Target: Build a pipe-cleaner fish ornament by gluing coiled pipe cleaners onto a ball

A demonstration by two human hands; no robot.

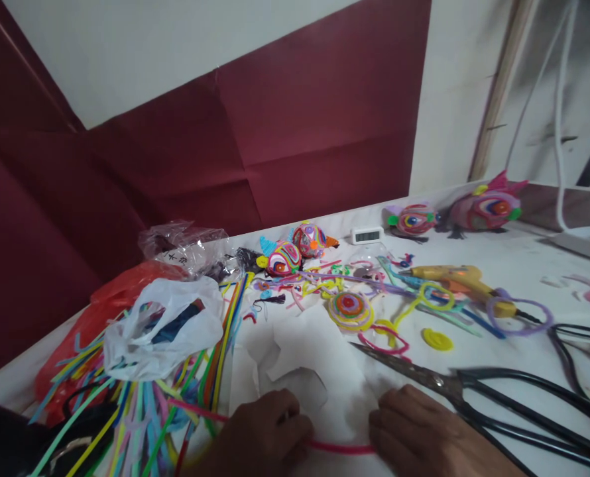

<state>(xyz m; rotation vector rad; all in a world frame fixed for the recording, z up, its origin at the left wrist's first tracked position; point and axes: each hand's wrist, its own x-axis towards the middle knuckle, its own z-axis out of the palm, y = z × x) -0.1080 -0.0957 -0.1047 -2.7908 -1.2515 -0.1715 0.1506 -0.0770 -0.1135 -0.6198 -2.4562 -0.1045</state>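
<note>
A pink pipe cleaner (342, 449) runs between my two hands at the bottom of the head view, low over a white cut sheet of paper (305, 331). My left hand (270, 427) has its fingers closed round it, and its free end sticks out to the left. My right hand (414, 427), fingers curled and together, grips the other part near the paper's right edge. Just beyond the right hand lie large black-handled scissors (439, 381), their blades pointing left. A coiled multicoloured disc (349, 306) and a yellow coil (437, 339) lie past the paper.
Bundles of coloured pipe cleaners (140, 424) and a white plastic bag (166, 331) crowd the left. A yellow glue gun (449, 278) lies at right. Colourful fish-like figures (282, 258) and a small digital clock (367, 235) stand along the back by the wall.
</note>
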